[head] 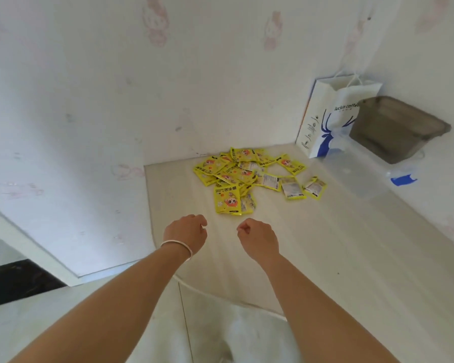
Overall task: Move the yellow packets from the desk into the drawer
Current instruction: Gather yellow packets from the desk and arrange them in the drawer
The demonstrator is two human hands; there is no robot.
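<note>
Several yellow packets (236, 171) lie in a loose heap at the far left corner of the pale desk (312, 244), with a few strays (314, 187) to the right of it. The nearest packet (227, 199) lies face up at the heap's front. My left hand (185, 233), with a white bangle on the wrist, hovers over the desk just short of that packet, fingers curled and nothing in them. My right hand (258, 238) hovers beside it, also curled shut and holding nothing. No open drawer is in view; a cabinet front (233, 331) shows below the desk edge.
A white and blue paper coffee bag (325, 121) stands at the back right against the wall. A grey translucent bin (396, 127) rests on a clear lidded box (357, 171) beside it. Wallpapered walls close the desk at the back and left.
</note>
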